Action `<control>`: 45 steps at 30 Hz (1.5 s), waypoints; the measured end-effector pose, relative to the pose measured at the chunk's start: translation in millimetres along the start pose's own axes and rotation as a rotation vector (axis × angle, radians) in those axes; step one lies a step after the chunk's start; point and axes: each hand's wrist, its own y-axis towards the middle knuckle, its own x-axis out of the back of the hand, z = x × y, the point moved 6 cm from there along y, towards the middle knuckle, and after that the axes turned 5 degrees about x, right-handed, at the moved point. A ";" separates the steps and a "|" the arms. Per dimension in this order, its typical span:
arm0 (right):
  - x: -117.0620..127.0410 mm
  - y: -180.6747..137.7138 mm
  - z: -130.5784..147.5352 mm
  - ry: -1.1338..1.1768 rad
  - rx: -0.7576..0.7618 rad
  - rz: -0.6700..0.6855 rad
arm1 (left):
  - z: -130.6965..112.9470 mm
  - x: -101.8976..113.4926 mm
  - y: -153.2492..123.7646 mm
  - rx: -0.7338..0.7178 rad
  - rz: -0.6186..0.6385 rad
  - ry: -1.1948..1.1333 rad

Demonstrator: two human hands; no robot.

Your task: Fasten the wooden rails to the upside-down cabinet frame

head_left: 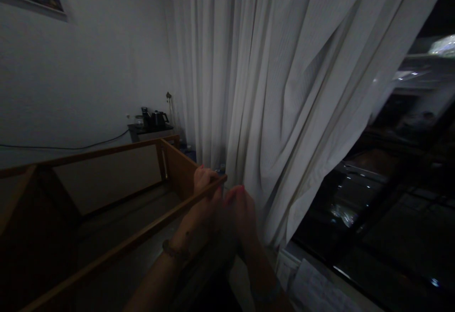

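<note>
My left hand (206,203), with a bracelet at its wrist, is closed around the end of a long wooden rail (142,237). Its fingers show on the far side of the wood. The rail is the near edge of a wooden frame (181,165) with open compartments, which looks like a piece of furniture. Just right of the rail's end is my right hand (243,210), fingers curled in. What it holds, if anything, is hidden in the dim light and blur.
A white curtain (249,65) hangs right in front of my hands. Dark window glass (373,198) fills the right side, with papers (320,288) below. A black kettle (158,118) stands on a small cabinet (154,135) by the wall, where a cable (71,147) runs.
</note>
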 end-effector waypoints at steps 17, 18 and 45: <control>-3.3 1.2 8.4 -0.335 0.317 0.115 | 0.5 0.9 -1.6 -0.010 -0.010 -0.031; -3.6 1.0 9.1 -0.359 0.348 0.120 | -0.2 1.4 -1.6 -0.012 -0.014 -0.027; -3.2 -17.5 -4.7 0.194 -0.105 -0.106 | 2.4 -1.1 -1.1 0.001 0.005 -0.037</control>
